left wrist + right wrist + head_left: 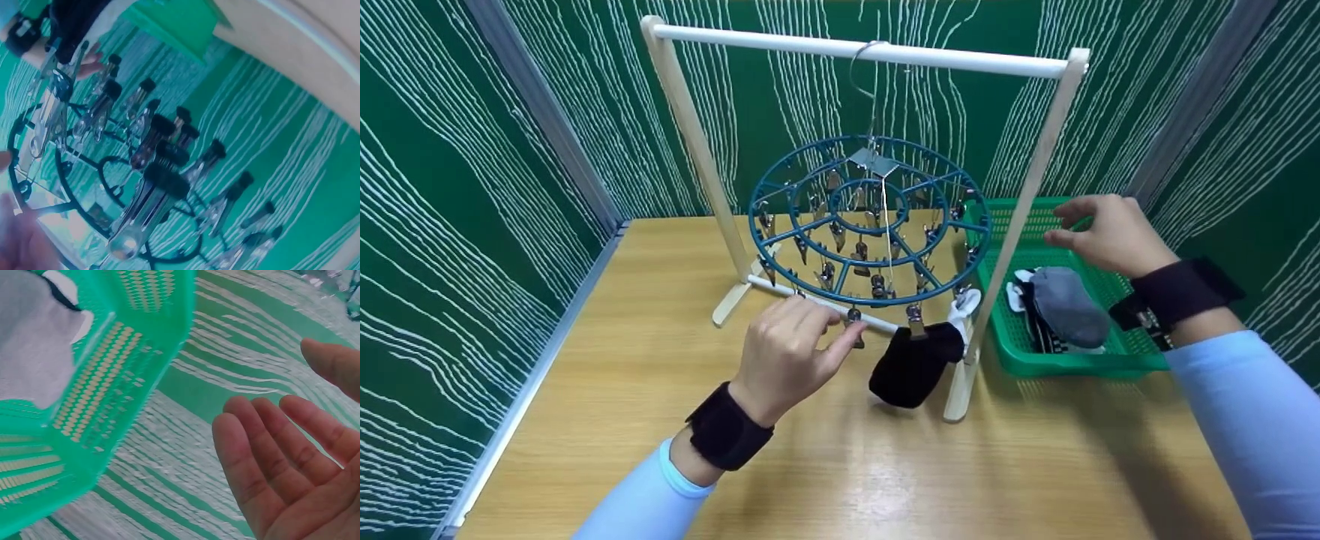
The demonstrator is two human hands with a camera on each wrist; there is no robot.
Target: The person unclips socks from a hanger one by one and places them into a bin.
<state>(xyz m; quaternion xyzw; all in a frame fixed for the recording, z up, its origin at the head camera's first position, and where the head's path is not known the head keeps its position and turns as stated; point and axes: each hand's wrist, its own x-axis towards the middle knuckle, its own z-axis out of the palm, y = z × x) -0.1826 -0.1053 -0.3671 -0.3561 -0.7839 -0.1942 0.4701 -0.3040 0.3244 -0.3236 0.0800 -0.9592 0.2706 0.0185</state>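
Observation:
A round blue drying rack [844,268] with several metal clips hangs by its hook. From its front right side hangs a black-and-white sock [911,367] held by clips. My left hand [787,352] is at the rack's front rim, beside a hanging clip [855,319], with a gap between thumb and fingers. In the left wrist view its blurred fingers [25,239] appear at the lower left edge, with no held thing visible. My right hand [1114,232] hovers over the green basket [1080,365], fingers loosely bent and palm bare. A grey sock [1069,307] lies there on other socks.
A wooden stand with a white crossbar [960,60] carries the rack. Its right post [1039,165] rises between the rack and the basket. Green walls with white lines enclose the wooden table [622,375] at the back and sides.

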